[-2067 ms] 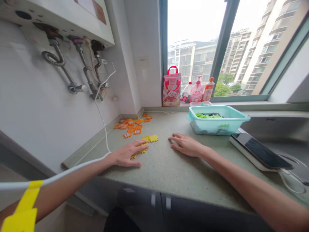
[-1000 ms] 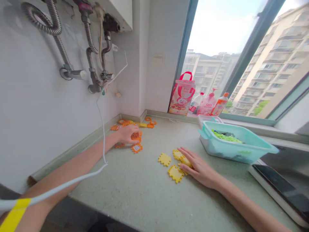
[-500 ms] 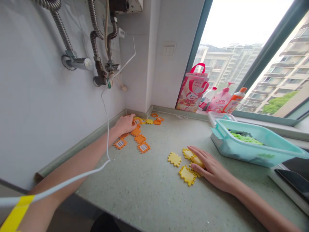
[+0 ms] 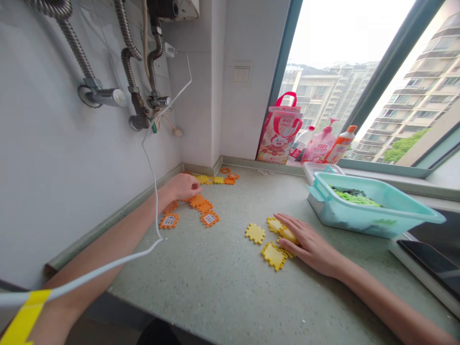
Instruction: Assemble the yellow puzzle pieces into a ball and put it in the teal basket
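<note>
Far to your left, a white cable (image 4: 153,158) hangs from the wall pipes (image 4: 138,103) and runs down across your left forearm, with a strip of yellow tape (image 4: 21,318) on it near the bottom corner. Your left hand (image 4: 183,186) reaches toward the back corner of the surface (image 4: 215,282) and lies palm down, fingers loosely curled over a scatter of orange puzzle tiles (image 4: 201,203); whether it grips one of them cannot be told, since the fingertips hide what is beneath. Two of the orange tiles with white printed faces (image 4: 209,218) lie just in front of that hand, apart from it, and a few yellow and orange pieces sit against the wall behind it. Near the middle of the surface lies a small group of yellow puzzle tiles (image 4: 255,233), flat and close together. Your right hand (image 4: 309,244) lies flat on this group, fingers stretched and pressing on one yellow tile, with another yellow tile (image 4: 273,255) touching the fingertips at the near side; the hand is spread, not clenched. Behind, on the window sill, stand a pink gift bag (image 4: 280,129) and beside it pink and orange bottles (image 4: 325,143). To the right of your right hand sits a turquoise plastic bin (image 4: 373,213) holding green pieces, and at the far right edge a dark tablet (image 4: 431,263) lies on a white base.
</note>
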The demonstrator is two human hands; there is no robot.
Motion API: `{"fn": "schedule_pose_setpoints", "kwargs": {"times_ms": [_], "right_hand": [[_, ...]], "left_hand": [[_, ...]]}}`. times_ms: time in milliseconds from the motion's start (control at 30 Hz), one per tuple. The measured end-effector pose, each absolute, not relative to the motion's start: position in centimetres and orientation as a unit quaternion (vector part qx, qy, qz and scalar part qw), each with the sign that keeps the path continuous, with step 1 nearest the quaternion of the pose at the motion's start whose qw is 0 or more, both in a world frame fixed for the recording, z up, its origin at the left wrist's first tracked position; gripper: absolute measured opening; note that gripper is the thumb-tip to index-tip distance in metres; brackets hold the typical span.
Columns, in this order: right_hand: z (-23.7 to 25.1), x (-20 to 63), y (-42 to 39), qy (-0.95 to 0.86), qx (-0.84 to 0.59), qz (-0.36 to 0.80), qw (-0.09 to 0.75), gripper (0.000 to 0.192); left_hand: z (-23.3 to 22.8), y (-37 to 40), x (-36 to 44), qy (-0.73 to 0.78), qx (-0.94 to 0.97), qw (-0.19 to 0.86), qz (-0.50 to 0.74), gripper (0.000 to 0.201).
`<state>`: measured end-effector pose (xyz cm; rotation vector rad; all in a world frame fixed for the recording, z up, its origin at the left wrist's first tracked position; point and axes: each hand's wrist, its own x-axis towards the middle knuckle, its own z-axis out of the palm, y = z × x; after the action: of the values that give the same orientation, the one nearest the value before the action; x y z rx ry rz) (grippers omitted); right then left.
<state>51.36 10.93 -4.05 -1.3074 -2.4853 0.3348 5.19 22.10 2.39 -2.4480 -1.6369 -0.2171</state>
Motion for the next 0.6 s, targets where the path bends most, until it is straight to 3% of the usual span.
{"fn": "schedule_pose_setpoints", "kwargs": {"times_ms": [100,233,600], "right_hand": [[-4.1,51.4,11.0,-0.868,-0.456,0.114,0.162,0.069],[-4.3,51.5,11.1,-0.87,-0.452,0.116,0.161,0.068],[-4.4,51.5,11.2,-0.87,-0.453,0.114,0.157,0.066]], "left_hand": [[2.7,22.4,4.3,-0.599,-0.787,0.117,-0.083,0.039],[2.8,23.4,2.2,-0.655,-0.737,0.129,-0.107,0.02],[2.5,25.0,-0.6,-0.668,-0.726,0.124,-0.101,0.038]]}}
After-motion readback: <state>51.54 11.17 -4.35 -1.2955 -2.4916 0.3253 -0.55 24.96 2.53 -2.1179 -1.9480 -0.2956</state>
